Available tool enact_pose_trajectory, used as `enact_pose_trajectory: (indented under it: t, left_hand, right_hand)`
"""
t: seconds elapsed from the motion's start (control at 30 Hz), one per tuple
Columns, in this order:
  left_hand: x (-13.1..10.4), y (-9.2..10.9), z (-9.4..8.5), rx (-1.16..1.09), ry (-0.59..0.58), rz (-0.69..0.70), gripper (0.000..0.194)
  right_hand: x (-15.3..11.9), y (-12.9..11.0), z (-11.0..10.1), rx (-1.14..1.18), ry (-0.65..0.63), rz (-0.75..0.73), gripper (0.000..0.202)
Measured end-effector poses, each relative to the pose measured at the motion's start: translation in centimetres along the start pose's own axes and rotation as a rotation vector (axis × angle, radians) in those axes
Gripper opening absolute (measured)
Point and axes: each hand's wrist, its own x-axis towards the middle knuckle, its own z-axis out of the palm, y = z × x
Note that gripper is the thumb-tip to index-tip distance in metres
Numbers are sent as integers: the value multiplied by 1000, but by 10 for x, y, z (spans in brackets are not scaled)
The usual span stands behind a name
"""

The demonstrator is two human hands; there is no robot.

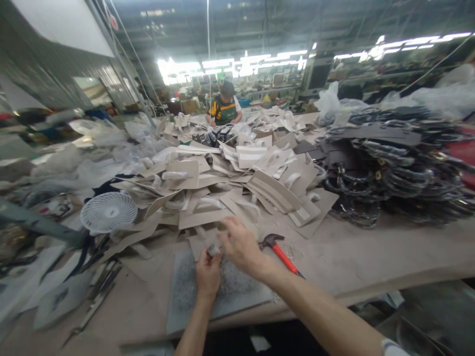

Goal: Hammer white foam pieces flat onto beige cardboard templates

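Above a grey worn board [181,282] at the table's front, my left hand [208,274] pinches a small greyish-white piece [213,249]; its exact kind is unclear. My right hand [241,247] is beside it, fingers apart and stretched toward the beige panels, slightly blurred. Its thumb side is close to the small piece, and I cannot tell whether they touch. A claw hammer [284,254] with a red handle lies to the right of my right hand. Just beyond both hands spreads a heap of flat beige panels [204,217], many with whitish wrapped handles.
A white round fan [109,211] stands left of the heap. Dark panels with plastic-wrapped handles [401,173] are piled at the right. Long metal tools [92,301] lie at the left. A person [225,106] works across the table. Clear plastic bags [96,133] are behind the fan.
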Motion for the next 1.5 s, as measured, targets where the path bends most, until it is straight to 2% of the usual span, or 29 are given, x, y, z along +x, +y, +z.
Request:
enact_pose_trajectory:
  t: [0.1, 0.17, 0.23, 0.3, 0.4, 0.5, 0.63, 0.73, 0.87, 0.97, 1.1, 1.2, 1.3, 1.4, 1.5]
  left_hand:
    - [-3, 0, 1, 33, 12, -74, 36]
    - [-2, 1, 3, 44, 9, -97, 39]
    - [-1, 2, 4, 50, 16, -104, 39]
    - [0, 3, 3, 46, 21, -110, 39]
    - [1, 1, 2, -6, 18, -115, 40]
    - [1, 0, 0, -49, 35, -108, 40]
    - [-1, 2, -4, -100, 161, -111, 37]
    - [-2, 10, -6, -36, 197, -78, 36]
    - [5, 23, 2, 82, 145, 5, 36]
    - [13, 25, 14, -67, -4, -48, 42]
    - [17, 18, 24, -139, -171, -126, 42]
    - [15, 14, 21, -118, -212, -121, 38]
    - [15, 13, 17, -112, -221, -119, 37]
    - [14, 13, 17, -89, -222, -116, 36]
    - [13, 13, 19, -60, -234, -99, 35]
  right_hand:
    - [41, 55, -26, -290, -6, 242, 55]
    - [59, 82, -38, -373, -77, 298, 56]
    - [68, 95, -45, -376, -128, 282, 46]
    - [69, 92, -49, -385, -128, 264, 42]
    - [52, 71, -51, -393, -87, 242, 49]
    - [9, 48, -41, -385, -97, 186, 49]
    - [-69, 38, -3, -353, -254, 155, 45]
    - [-104, 37, 21, -334, -379, 188, 44]
    - [-107, 30, 29, -317, -411, 243, 43]
    - [-103, 24, 28, -270, -396, 263, 43]
    - [-105, 30, 22, -170, -287, 256, 49]
    - [-104, 53, 8, -224, -157, 284, 48]
    - [-104, 86, -13, -415, -53, 312, 44]
    - [-109, 115, -31, -623, -82, 357, 40]
    - [-118, 131, -40, -714, -143, 397, 36]
